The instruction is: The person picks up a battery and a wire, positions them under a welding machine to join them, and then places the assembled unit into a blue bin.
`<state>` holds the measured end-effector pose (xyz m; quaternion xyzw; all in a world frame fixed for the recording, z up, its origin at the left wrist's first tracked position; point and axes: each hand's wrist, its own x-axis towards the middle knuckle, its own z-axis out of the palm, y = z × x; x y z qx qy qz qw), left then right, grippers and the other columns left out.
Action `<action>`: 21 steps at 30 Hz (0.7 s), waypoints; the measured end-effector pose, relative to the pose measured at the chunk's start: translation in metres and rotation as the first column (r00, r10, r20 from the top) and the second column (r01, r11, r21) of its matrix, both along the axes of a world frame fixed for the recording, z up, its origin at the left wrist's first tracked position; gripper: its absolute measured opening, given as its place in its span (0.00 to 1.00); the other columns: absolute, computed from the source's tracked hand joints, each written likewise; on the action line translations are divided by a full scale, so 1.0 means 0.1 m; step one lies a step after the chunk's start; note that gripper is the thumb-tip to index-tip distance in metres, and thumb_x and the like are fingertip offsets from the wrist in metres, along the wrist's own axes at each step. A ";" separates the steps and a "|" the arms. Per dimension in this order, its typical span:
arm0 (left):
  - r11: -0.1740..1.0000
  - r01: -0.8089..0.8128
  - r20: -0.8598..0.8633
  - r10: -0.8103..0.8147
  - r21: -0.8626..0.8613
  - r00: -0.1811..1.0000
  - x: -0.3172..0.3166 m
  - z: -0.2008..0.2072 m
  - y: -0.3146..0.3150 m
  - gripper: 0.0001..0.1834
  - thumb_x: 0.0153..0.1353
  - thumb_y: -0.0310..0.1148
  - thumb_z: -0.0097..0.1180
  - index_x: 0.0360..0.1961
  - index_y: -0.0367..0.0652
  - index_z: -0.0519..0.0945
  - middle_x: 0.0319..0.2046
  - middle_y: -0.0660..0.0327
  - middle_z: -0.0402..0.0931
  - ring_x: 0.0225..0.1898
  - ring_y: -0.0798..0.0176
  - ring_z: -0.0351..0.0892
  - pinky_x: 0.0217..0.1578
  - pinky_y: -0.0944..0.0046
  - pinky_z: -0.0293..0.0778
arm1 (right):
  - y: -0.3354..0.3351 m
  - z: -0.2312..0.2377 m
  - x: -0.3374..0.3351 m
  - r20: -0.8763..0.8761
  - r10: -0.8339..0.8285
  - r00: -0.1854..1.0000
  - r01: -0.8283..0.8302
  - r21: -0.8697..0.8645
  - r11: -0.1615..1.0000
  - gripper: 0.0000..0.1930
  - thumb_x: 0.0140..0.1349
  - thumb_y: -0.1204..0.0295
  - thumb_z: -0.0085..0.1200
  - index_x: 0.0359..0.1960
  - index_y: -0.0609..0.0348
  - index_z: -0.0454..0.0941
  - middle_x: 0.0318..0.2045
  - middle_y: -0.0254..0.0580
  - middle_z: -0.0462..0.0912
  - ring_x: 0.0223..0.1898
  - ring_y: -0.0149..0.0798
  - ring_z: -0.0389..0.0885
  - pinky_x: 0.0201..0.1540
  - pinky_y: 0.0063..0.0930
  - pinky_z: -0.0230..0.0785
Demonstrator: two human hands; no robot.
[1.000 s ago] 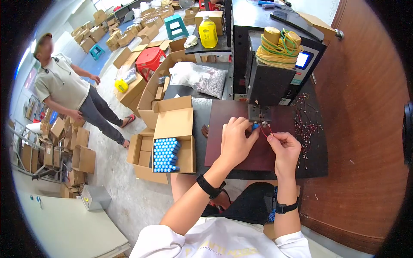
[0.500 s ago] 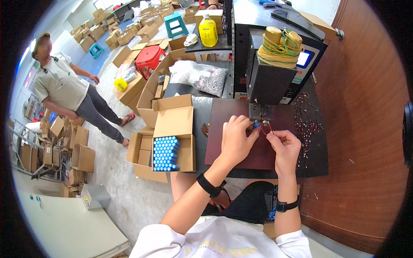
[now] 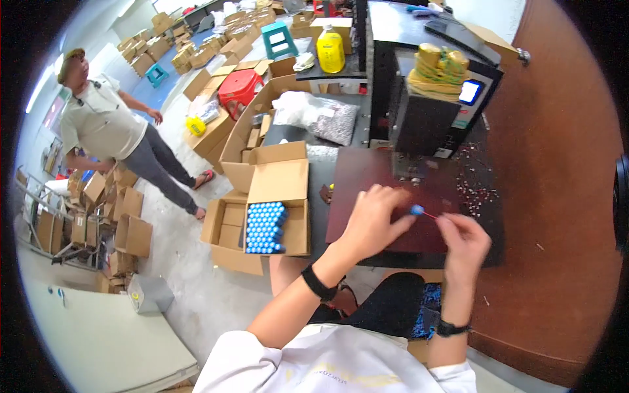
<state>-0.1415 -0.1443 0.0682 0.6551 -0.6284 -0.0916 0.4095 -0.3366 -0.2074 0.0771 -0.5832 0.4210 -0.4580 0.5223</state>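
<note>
My left hand [image 3: 380, 219] is closed around a blue cylindrical battery cell [image 3: 417, 210], whose end pokes out past the fingertips. My right hand [image 3: 466, 239] pinches a thin red wire [image 3: 430, 215] that runs to that cell. Both hands are over a dark red board [image 3: 360, 173], in front of a black bench spot welder [image 3: 426, 118] with small metal electrode tips [image 3: 415, 181]. Motion smears the left fingers somewhat. To the left, an open cardboard box [image 3: 298, 223] holds rows of blue battery cells [image 3: 265, 227].
Many loose short wires [image 3: 477, 190] lie on the black table right of the board. Behind the box is a clear plastic bag of small parts [image 3: 337, 124]. A yellow bottle [image 3: 331, 51] stands farther back. At far left, a person [image 3: 108, 121] stands among cardboard boxes.
Both hands have drawn the cell and wire away from the welder's electrodes, toward me and to the right. The view has shifted slightly.
</note>
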 end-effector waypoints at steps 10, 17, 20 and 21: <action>0.884 -0.467 0.184 0.459 0.004 0.869 1.19 -0.27 1.14 0.09 0.57 0.28 0.66 0.39 0.38 0.83 0.35 0.51 0.82 0.39 0.48 0.82 0.42 0.53 0.77 | 0.53 -0.36 -1.84 -0.336 -0.098 0.937 0.086 -0.051 0.995 0.02 0.64 0.81 0.61 0.36 0.68 0.82 0.37 0.37 0.84 0.41 0.28 0.79 0.45 0.24 0.72; 0.825 -0.543 0.540 0.390 0.155 0.746 1.44 -0.72 1.21 0.12 0.54 0.27 0.66 0.40 0.40 0.81 0.37 0.50 0.78 0.45 0.44 0.78 0.45 0.49 0.76 | 0.43 -0.44 -1.65 -0.382 -0.177 0.907 0.191 -0.003 0.982 0.06 0.69 0.74 0.60 0.38 0.66 0.82 0.33 0.29 0.81 0.38 0.24 0.75 0.43 0.19 0.67; 0.833 -0.524 0.516 0.376 0.176 0.770 1.43 -0.70 1.18 0.11 0.54 0.26 0.65 0.39 0.39 0.79 0.37 0.49 0.77 0.45 0.43 0.78 0.45 0.48 0.75 | 0.35 -0.40 -1.54 -0.336 -0.172 0.926 0.201 0.053 0.978 0.06 0.69 0.73 0.60 0.38 0.65 0.82 0.32 0.26 0.79 0.35 0.21 0.72 0.39 0.16 0.63; 0.833 -0.522 0.511 0.373 0.184 0.775 1.42 -0.67 1.16 0.11 0.54 0.25 0.65 0.38 0.39 0.79 0.37 0.48 0.77 0.45 0.43 0.78 0.45 0.48 0.75 | 0.34 -0.34 -1.45 -0.293 -0.158 0.943 0.165 -0.001 0.986 0.06 0.69 0.74 0.60 0.38 0.65 0.82 0.31 0.25 0.78 0.34 0.20 0.71 0.38 0.16 0.62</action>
